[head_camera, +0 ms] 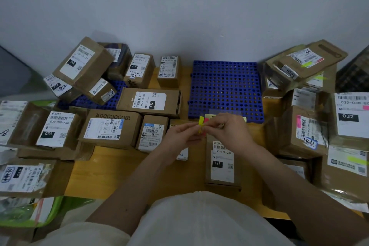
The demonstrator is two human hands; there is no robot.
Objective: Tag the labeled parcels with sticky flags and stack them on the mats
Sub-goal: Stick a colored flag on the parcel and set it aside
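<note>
The blue mat (225, 90) at the back centre is left bare, and it can be reached over the open strip of bench (119, 168) in front. That approach is narrowed on the left by a row of parcels (109, 128) and on the right by stacked parcels (307, 132). The second mat (111, 98) on the left is largely buried under tilted boxes (83, 64). One parcel (222, 162) lies mid-bench.
</note>
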